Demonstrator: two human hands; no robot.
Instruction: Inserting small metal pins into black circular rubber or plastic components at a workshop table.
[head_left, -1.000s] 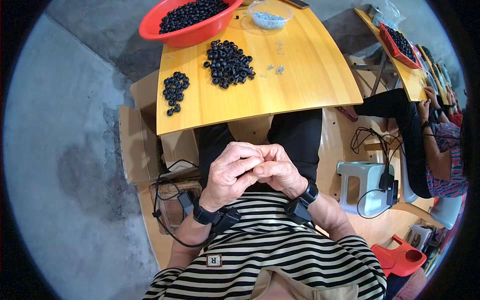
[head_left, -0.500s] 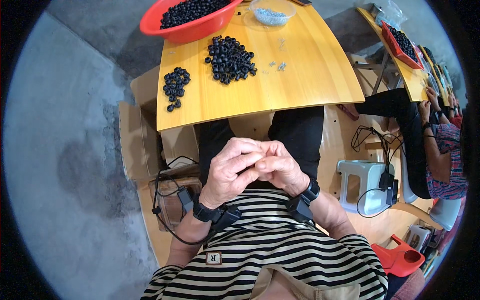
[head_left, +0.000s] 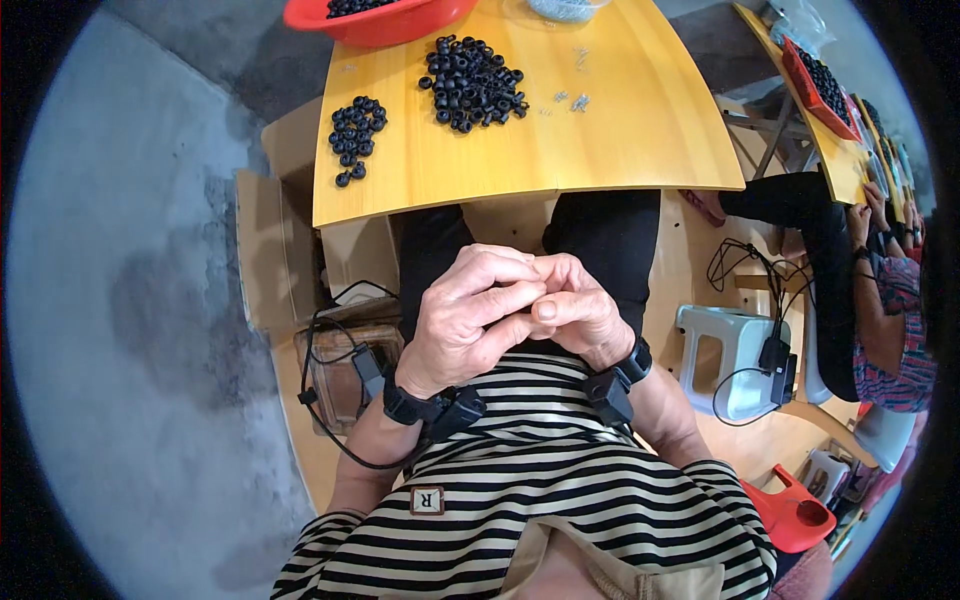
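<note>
My left hand (head_left: 470, 315) and my right hand (head_left: 585, 310) meet in front of my waist, short of the table's front edge. Thumbs and fingertips of both are pinched together, touching each other. Whatever lies between them is hidden by the fingers. Beyond the hands, on the yellow wooden table (head_left: 640, 130), lies a large pile of small black round parts with holes (head_left: 470, 85). A smaller group of the same black parts (head_left: 355, 130) sits to its left. Right of the large pile are a few tiny silvery metal pieces (head_left: 579, 103).
A red basin (head_left: 400, 28) of black parts and a clear tub (head_left: 562, 10) of small metal pieces stand at the table's far side. An open cardboard box (head_left: 270, 250) is at the left. A pale stool (head_left: 725, 360) and a seated person (head_left: 890, 320) are at the right.
The table and its contents sit higher in the picture, as the view has tilted. Both hands stay pinched together, with only slight shifts of the fingers.
</note>
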